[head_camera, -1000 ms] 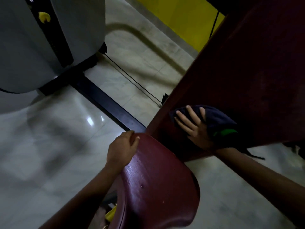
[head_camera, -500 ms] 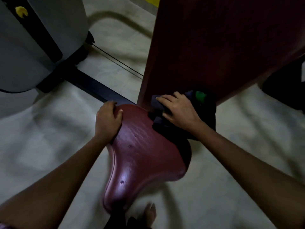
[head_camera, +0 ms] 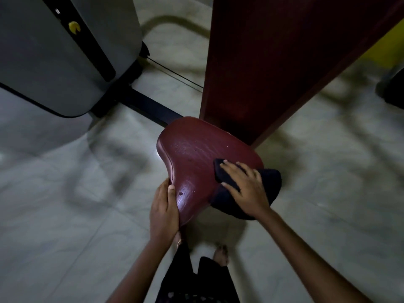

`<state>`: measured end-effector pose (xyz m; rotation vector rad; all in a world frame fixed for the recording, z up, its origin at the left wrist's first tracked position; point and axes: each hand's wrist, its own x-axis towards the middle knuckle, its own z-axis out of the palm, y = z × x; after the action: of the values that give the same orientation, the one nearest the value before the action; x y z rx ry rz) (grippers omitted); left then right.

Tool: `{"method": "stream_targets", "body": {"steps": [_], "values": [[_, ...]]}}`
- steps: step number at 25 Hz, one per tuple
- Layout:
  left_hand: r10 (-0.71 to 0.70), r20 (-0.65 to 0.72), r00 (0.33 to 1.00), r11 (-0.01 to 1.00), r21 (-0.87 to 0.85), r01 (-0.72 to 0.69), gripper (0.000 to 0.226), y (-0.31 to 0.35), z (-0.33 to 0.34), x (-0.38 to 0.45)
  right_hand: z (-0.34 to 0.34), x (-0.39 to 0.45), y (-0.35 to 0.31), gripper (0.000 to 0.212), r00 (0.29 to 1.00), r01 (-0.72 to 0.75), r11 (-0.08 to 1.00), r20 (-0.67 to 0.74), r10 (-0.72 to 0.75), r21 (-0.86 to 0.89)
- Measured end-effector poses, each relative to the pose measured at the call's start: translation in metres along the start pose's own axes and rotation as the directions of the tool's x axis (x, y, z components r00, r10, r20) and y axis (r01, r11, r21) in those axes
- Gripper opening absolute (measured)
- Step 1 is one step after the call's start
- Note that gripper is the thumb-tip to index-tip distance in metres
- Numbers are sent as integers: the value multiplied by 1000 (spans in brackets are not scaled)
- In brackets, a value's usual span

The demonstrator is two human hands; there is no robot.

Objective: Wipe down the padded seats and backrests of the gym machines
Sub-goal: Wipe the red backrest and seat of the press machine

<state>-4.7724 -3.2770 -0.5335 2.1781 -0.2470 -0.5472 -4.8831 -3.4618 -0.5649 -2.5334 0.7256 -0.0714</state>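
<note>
Right hand (head_camera: 244,189): fingers spread flat, pressing dark cloth (head_camera: 266,189) on the seat's right edge. Left hand (head_camera: 164,206): grips the narrow front edge. Maroon seat (head_camera: 196,154): long axis runs away from the person; unwiped surface lies leftward of cloth. Backrest (head_camera: 273,62): upright, just beyond.

Padded parts, maroon: two in view, one seat (head_camera: 196,154) and one backrest (head_camera: 273,62). Cleaning cloths: one dark cloth (head_camera: 266,186). Hands: two, a left hand (head_camera: 164,211) and a right hand (head_camera: 244,189). Bare feet: two, one (head_camera: 220,254) clear, the other partly hidden. Grey machine housings: one (head_camera: 43,62), bearing one yellow mark (head_camera: 74,27). Black floor bars: one (head_camera: 153,108).
</note>
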Motion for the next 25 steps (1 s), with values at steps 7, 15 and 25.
{"method": "stream_targets", "body": {"steps": [7, 15, 25], "values": [[-106, -54, 993, 972, -214, 93, 31, 2, -3, 1, 8, 45, -60, 47, 994, -111, 994, 18, 110, 6], [-484, 253, 838, 573, -632, 522, 41, 3, -31, 17, 14, 11, -71, 47, 961, 273, 954, 8, -276, 124], [-373, -105, 922, 895, 220, 388, 39, 36, 5, 12, -2, 88, 0, 50, 982, -174, 985, 78, 172, 19]]}}
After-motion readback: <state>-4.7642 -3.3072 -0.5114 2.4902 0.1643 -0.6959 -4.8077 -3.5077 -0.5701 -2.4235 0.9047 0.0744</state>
